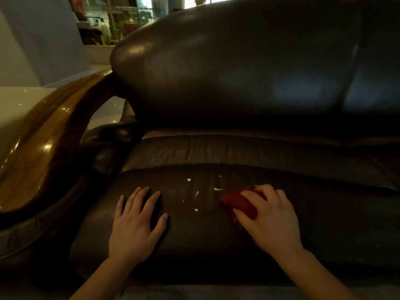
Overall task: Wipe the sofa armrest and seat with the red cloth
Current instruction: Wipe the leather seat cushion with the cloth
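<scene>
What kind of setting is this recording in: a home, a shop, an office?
Most likely a home living room. A dark leather sofa with a polished wooden armrest fills the view, and cluttered glass-fronted shelves stand behind it above a glossy pale floor.

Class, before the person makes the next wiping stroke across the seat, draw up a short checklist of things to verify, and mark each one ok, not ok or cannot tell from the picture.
1. Crumpled red cloth gripped by the right hand: ok.
2. Cloth pressed on the dark leather seat cushion: ok.
3. Left hand flat on the seat, apart from the cloth: ok.
4. Seat free of marks: not ok; small white specks lie between the hands.
5. Glossy wooden armrest already wiped: cannot tell.
</scene>
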